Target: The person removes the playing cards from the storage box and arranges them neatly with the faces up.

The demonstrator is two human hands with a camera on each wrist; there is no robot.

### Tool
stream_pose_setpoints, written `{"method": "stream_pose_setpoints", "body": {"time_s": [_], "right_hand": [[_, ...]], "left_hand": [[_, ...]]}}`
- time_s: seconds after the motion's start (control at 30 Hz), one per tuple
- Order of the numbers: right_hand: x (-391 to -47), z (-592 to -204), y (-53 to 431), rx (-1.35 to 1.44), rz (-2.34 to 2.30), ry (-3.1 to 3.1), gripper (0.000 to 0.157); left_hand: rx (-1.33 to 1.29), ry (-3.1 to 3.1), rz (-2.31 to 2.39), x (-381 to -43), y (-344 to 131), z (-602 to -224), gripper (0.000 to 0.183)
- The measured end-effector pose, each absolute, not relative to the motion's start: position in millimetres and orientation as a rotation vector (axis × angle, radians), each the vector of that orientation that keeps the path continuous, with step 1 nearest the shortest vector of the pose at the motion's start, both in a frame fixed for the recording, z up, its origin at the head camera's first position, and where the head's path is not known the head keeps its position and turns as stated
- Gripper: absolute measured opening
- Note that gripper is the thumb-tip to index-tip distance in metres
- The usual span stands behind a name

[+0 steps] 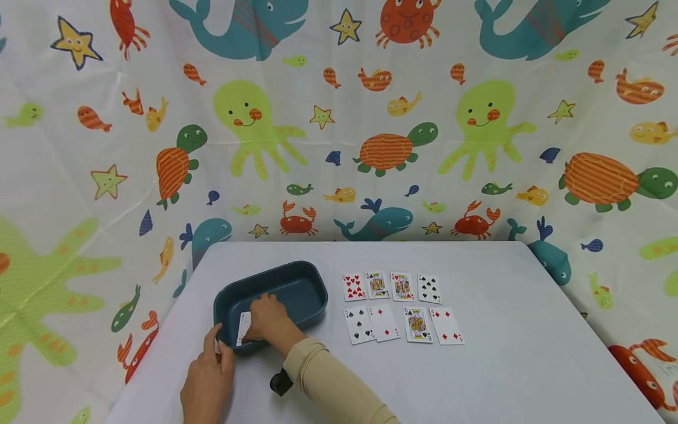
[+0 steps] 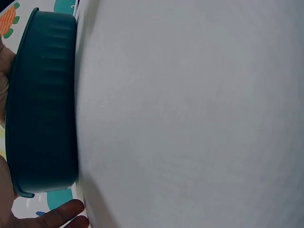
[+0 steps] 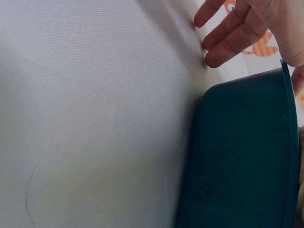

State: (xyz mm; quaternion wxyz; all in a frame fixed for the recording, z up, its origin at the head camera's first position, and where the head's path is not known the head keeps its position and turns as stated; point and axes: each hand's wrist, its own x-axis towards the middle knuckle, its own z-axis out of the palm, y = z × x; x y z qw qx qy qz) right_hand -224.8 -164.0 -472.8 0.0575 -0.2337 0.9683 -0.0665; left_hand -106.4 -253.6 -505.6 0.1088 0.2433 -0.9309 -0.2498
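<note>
A dark teal plastic basin (image 1: 312, 282) stands at the left of the table. My left hand (image 1: 208, 377) grips the rim at its near left corner; in the right wrist view several of its fingers (image 3: 235, 40) extend beyond the outer wall. My right hand (image 1: 270, 318) reaches into the basin, fingers bent down onto a white playing card (image 1: 244, 323) at the left end. The fingertips hide part of that card, and its value is too small to read. The left wrist view shows the basin's side wall (image 2: 42, 104) and part of the right hand (image 2: 4, 80) past the rim.
Right of the basin, playing cards lie face up in two rows, among them a red ten (image 1: 354, 287), a king (image 1: 418, 325) and a four of diamonds (image 1: 446, 325). Two front-row cards overlap. A white cloth (image 1: 503, 377) covers the table; a sea-animal curtain (image 1: 328, 53) hangs behind.
</note>
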Motion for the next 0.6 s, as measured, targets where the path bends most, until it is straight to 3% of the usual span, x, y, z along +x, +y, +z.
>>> {"method": "stream_pose_setpoints", "body": {"time_s": [0.4, 0.6], "right_hand": [[-230, -479, -155, -0.676, -0.39, 2.944, 0.076], [-234, -480, -145, -0.668, -0.642, 2.931, 0.062]], "left_hand": [[0.744, -2.727, -0.72, -107, -251, -509, 0.048], [0.749, -2.715, -0.705, -106, -251, -510, 0.046]]}}
